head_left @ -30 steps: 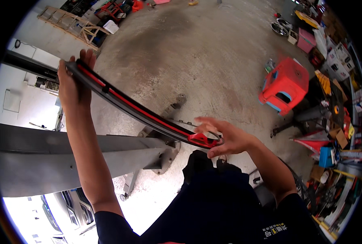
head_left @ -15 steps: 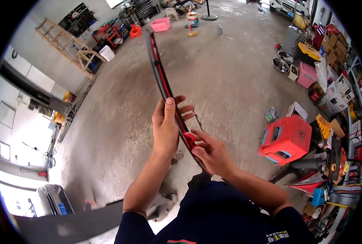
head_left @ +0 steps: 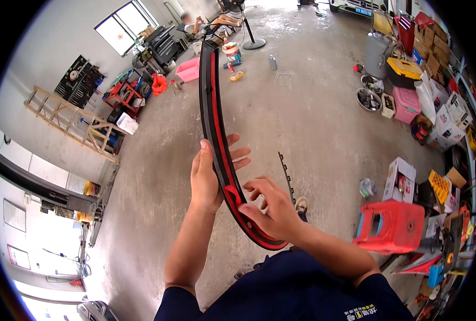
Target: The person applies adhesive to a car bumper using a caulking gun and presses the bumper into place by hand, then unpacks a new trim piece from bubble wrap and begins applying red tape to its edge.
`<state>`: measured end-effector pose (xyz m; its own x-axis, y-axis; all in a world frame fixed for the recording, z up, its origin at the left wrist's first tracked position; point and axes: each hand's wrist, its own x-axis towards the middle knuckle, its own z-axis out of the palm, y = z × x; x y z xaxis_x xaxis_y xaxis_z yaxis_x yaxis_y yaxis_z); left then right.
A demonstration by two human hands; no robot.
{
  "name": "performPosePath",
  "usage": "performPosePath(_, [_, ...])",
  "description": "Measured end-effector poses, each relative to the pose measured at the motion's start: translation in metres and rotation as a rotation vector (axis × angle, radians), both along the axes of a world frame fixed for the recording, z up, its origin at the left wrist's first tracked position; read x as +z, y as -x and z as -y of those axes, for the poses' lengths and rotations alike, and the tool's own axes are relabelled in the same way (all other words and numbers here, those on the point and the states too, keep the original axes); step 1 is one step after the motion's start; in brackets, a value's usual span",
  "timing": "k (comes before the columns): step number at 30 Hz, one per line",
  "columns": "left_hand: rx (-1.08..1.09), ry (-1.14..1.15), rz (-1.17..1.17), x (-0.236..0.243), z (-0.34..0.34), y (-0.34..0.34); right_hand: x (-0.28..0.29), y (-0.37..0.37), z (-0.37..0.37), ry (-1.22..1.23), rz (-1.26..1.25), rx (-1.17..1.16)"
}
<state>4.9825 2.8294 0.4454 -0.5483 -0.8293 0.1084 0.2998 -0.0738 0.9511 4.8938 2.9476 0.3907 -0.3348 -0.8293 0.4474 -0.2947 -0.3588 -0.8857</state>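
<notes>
A long, curved black trim strip (head_left: pixel 208 101) stands lengthwise in front of me, with red tape along its face. My left hand (head_left: pixel 204 179) grips it near the middle, thumb along the left edge and fingers showing past the right. A red tape flap (head_left: pixel 231 191) sticks up from the lower part. Beside that flap is my right hand (head_left: pixel 272 208), its thumb tip at the strip's right edge. Its fingers are loosely bent and apart, with nothing visible pinched between them. The strip's lower end curves right, toward my shirt.
On the floor ahead lies a thin black strip with clips (head_left: pixel 287 174), near my shoe (head_left: pixel 301 205). A red plastic stool (head_left: pixel 390 227) and an open box (head_left: pixel 400 179) are at the right. A pink tub (head_left: pixel 188 69) and a fan stand (head_left: pixel 254 44) are farther back, near a reclining person (head_left: pixel 206 25).
The strip has turned to show more of its red-taped face, and its lower end has swung into view. My right fingers have spread from around the red flap. The view has tilted up.
</notes>
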Motion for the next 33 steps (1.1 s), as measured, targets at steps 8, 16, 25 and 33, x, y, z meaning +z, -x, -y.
performPosePath(8, [0.085,0.008,-0.046,0.020,0.173,0.132,0.022,0.152,0.192,-0.024,-0.294,0.253])
performPosePath(16, [0.078,-0.024,-0.160,0.009,0.377,0.270,0.007,0.293,0.357,-0.042,-0.133,0.060])
performPosePath(25, [-0.138,-0.087,-0.131,-0.008,0.581,0.468,0.024,0.459,0.589,-0.119,-0.306,-0.070])
performPosePath(33, [-0.210,-0.104,-0.155,0.008,0.731,0.618,0.006,0.591,0.669,-0.191,-0.450,0.032])
